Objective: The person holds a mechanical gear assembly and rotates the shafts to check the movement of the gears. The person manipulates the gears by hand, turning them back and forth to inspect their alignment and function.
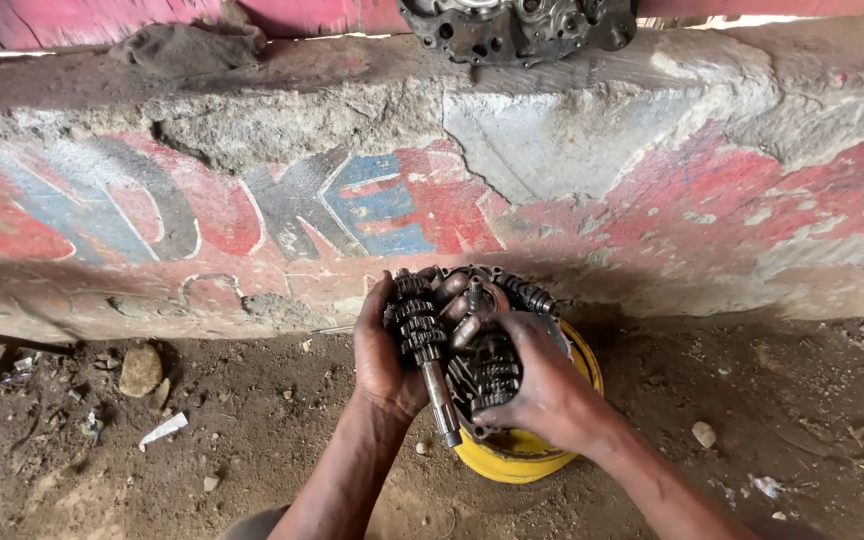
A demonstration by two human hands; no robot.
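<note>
Just below the centre of the frame, two gear shafts (457, 345) stacked with oily cogs sit side by side in a dark engine casing half (512, 300), itself resting on a yellow bowl (522, 460) on the dirt floor (202, 450). The bowl likely serves to keep the casing level and catch drips.

The left hand (384, 350) is wrapped around the left shaft's gear cluster, its steel end poking down past the wrist. The right hand (542, 385) is cupped over the other cluster, fingers pressed onto the cogs, apparently so both shafts stay meshed together.

Behind them a chipped concrete wall (552, 190) painted red and blue crosses the frame. On its ledge at upper centre sits one more engine casing (517, 25), and at upper left one grey rag (192, 45). One stone (140, 370) lies at lower left.
</note>
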